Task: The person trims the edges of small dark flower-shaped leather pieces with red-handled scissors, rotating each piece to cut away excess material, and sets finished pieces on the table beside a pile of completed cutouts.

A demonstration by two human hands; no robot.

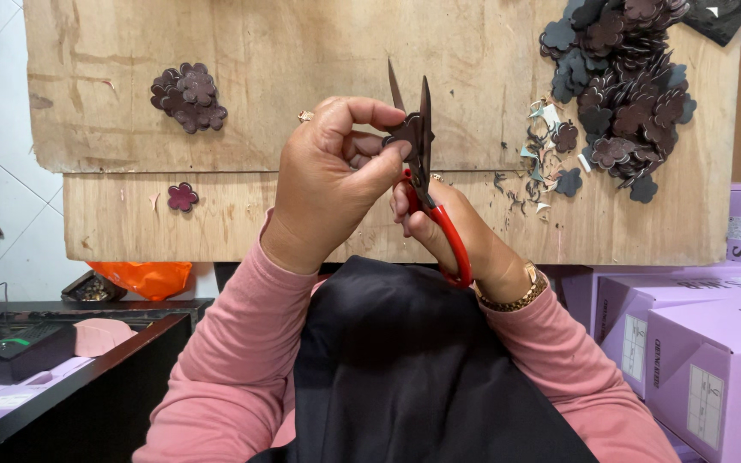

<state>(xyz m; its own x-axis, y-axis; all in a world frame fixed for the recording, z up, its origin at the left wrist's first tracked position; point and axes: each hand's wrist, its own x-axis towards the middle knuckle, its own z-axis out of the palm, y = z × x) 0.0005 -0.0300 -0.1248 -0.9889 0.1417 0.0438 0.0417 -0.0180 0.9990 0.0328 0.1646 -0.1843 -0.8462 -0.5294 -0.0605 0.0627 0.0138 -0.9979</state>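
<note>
My left hand [332, 176] pinches a small dark flower-shaped leather piece [405, 133] between thumb and fingers, above the front edge of a wooden board [302, 60]. My right hand [460, 231] grips red-handled scissors [426, 163] with the blades pointing up and slightly apart around the piece. Both sleeves are pink, and a gold watch sits on the right wrist.
A small pile of dark flower cutouts [189, 96] lies at the board's left, with a single maroon one [182, 196] below it. A big heap of cutouts [619, 86] and offcut scraps [538, 159] lie at the right. Purple boxes [713, 360] stand at the right, a black shelf [62, 369] at the left.
</note>
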